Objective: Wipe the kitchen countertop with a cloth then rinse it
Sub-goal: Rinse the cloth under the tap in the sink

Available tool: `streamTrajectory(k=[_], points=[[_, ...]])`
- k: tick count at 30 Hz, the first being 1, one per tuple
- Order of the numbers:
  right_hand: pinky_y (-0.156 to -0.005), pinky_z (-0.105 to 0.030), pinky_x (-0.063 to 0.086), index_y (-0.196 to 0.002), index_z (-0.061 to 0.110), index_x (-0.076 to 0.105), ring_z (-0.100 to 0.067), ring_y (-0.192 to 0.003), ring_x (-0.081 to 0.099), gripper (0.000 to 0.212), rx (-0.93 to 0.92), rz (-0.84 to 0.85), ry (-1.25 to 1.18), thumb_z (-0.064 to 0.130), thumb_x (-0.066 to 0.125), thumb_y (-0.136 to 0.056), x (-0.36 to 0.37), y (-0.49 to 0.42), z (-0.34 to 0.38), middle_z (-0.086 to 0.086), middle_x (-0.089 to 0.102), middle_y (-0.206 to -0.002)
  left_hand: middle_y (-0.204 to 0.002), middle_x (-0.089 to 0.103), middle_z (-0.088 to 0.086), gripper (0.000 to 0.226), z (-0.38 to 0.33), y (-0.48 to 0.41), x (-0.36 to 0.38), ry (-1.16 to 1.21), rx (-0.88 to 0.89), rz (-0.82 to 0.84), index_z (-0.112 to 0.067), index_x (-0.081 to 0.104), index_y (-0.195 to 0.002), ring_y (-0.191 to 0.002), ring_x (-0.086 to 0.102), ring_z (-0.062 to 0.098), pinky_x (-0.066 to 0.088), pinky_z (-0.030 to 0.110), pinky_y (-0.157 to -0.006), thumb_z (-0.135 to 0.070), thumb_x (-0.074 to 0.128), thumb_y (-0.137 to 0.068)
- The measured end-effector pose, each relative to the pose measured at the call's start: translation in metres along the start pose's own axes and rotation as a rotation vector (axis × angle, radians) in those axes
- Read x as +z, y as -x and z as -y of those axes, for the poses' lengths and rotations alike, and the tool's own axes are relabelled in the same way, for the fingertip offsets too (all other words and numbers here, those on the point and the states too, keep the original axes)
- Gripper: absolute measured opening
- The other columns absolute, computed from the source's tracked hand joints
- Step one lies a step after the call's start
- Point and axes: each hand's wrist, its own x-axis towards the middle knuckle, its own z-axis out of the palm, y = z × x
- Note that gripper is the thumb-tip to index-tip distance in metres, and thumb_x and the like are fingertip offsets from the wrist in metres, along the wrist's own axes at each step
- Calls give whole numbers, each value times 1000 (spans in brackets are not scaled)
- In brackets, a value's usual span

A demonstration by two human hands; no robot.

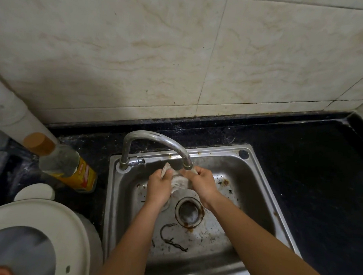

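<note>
Two hands meet over the basin of a stainless steel sink [264,182], both gripping one pale, crumpled cloth [179,182]. The left hand [158,187] holds one end and the right hand [202,184] the other, and the fingers [167,174] of each are curled tightly round it. A corner of the cloth sticks up just beyond the left fingers. The rest is bunched between the two hands, held above the sink floor.

The mouth of the curved chrome tap [155,138] hangs just above the right fingers, close to touching them. Whether water is running cannot be told.

Below the fingers and nearer the person lies the rust-ringed drain [189,213]. Dark stringy scraps [172,238] lie on the sink floor nearer still.

A black stone bench [320,168] surrounds the sink. Well to the left of the fingers, a clear bottle [67,165] with an orange cap and a yellow label stands on the bench. Nearer than the bottle sits a white round-lidded appliance [48,219]. Beyond the fingers rises a cream tiled wall [180,54].
</note>
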Motion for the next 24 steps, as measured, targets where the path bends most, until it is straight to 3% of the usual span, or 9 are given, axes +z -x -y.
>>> streamTrajectory(k=[3, 7, 10, 14, 17, 19, 22, 24], points=[[-53, -24, 45, -68, 12, 50, -12, -55, 52, 27, -83, -3, 81, 13, 70, -86, -2, 2, -1, 3, 56, -55, -101, 69, 7, 20, 1, -1, 4, 102, -76, 13, -14, 63, -112, -94, 65, 23, 53, 40, -88, -17, 53, -95], [-77, -37, 52, -92, 4, 54, -26, -81, 64, 22, -92, 131, 28, 3, 72, -79, -9, 3, -3, -13, 67, -89, -84, 71, 11, 26, -3, -1, 5, 155, -69, 12, -8, 68, -97, -81, 67, 25, 52, 36, -75, -23, 47, -99], [-88, -38, 53, -114, 2, 59, -30, -98, 67, 41, -26, 246, -144, -7, 69, -76, -12, 5, -3, -14, 71, -105, -90, 71, 11, 34, -7, 0, 9, 184, -72, -9, -9, 65, -100, -86, 67, 26, 53, 41, -83, -34, 43, -99], [-89, -35, 52, -110, -10, 61, -22, -94, 65, 35, -35, 295, -63, -13, 66, -76, -13, 8, -4, -12, 69, -101, -84, 70, 7, 39, -10, 1, 11, 219, -103, -70, -13, 64, -89, -79, 66, 22, 52, 37, -75, -43, 41, -98], [-72, -24, 53, -104, 0, 66, -10, -80, 65, 23, -86, 226, 149, -7, 67, -82, -13, 8, -2, -1, 70, -88, -84, 70, 9, 37, -4, -1, 10, 197, -102, -98, -12, 64, -87, -79, 66, 24, 52, 39, -75, -46, 50, -93], [-64, -20, 49, -101, 6, 68, -5, -70, 61, 16, -136, 182, 310, 0, 65, -87, -14, 6, 1, 4, 66, -79, -82, 69, 10, 31, 0, -1, 8, 203, -116, -106, -8, 62, -85, -76, 65, 26, 52, 38, -71, -39, 60, -89], [-66, -30, 52, -100, 6, 65, -10, -69, 59, 10, -184, 157, 444, 10, 61, -92, -14, 4, 4, -1, 64, -79, -75, 66, 12, 21, 2, 1, 5, 258, -135, -109, -5, 61, -82, -66, 62, 22, 47, 30, -58, -25, 66, -86], [-63, -27, 53, -100, 7, 58, -10, -66, 57, 10, -186, 155, 474, 15, 53, -97, -9, 6, 6, 0, 60, -77, -80, 67, 14, 19, 0, 1, 5, 327, -128, -117, -6, 60, -87, -69, 63, 22, 49, 30, -58, -23, 68, -85]])
